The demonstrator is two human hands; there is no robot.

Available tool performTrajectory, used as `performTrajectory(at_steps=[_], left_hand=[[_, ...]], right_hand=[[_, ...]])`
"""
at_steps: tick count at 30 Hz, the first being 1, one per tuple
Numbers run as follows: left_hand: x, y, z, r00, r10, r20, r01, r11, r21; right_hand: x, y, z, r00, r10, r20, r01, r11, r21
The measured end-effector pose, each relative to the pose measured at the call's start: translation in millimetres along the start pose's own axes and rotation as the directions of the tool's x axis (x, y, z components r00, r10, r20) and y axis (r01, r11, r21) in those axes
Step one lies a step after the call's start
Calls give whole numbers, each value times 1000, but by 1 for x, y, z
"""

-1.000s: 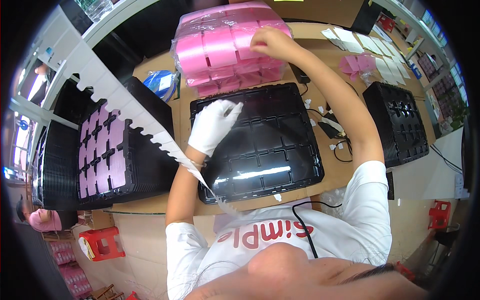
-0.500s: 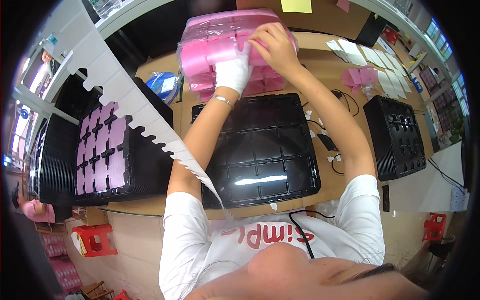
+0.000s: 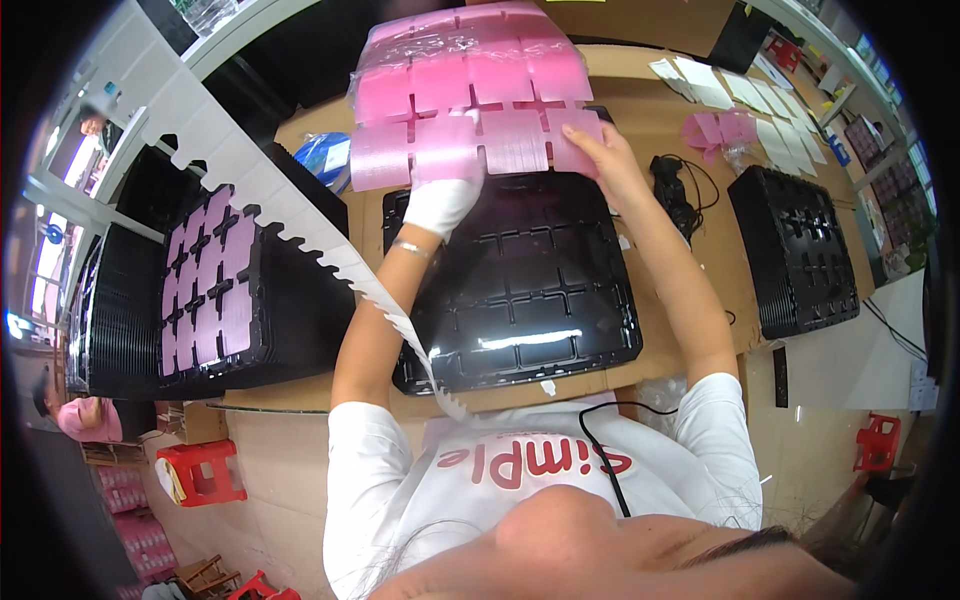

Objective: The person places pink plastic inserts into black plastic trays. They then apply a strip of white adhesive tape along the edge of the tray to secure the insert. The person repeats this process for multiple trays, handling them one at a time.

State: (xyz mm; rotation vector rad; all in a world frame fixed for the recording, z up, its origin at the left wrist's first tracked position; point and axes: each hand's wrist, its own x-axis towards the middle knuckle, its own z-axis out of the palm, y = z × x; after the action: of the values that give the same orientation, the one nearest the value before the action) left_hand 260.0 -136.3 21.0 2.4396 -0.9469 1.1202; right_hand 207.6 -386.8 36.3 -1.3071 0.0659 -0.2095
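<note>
A pink sheet with slot-shaped cutouts (image 3: 515, 140) stretches down from the plastic-wrapped pink stack (image 3: 480, 45) over the far edge of a black moulded tray (image 3: 520, 260). My left hand (image 3: 445, 200), in a white glove, is closed on the near edge of that sheet left of its middle; some of its fingers are behind the sheet, and a white fingertip shows through a cutout. Bare, my right hand (image 3: 608, 160) pinches the sheet's right edge, thumb on top. The tray lies flat in front of me, beneath both forearms.
At left, a tall pile of black trays (image 3: 210, 290) carries pink sheets on top. A white toothed strip (image 3: 290, 240) crosses the view there. More black trays (image 3: 800, 250) are stacked at right, near cables (image 3: 680, 195) and white papers (image 3: 700, 85). A blue roll (image 3: 325, 155) lies back left.
Both hands have come from the top of the pink stack toward me, bringing the sheet's near edge over the tray's far side. My right hand has shifted right to the sheet's edge.
</note>
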Motion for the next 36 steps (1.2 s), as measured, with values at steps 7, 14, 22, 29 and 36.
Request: performTrajectory(at_steps=[7, 14, 22, 29, 36], left_hand=[[-64, -38, -76, 530, -457, 715, 275, -705, -654], [-90, -15, -104, 408, -651, 640, 831, -26, -556], [-146, 51, -172, 266, -699, 664, 961, 140, -237], [-168, 67, -190, 179, -727, 663, 943, 320, 96], [-158, 72, -194, 146, -735, 662, 958, 271, 90]], right_hand=[[-31, 3, -16, 993, 116, -3, -116, 993, -24], [-86, 7, -27, 988, 155, 1, -154, 980, -130], [-191, 37, -48, 987, -153, -48, 68, 668, -741], [-216, 47, -51, 965, -263, -18, 97, 418, -903], [-200, 44, -57, 986, -157, -49, 37, 504, -863]])
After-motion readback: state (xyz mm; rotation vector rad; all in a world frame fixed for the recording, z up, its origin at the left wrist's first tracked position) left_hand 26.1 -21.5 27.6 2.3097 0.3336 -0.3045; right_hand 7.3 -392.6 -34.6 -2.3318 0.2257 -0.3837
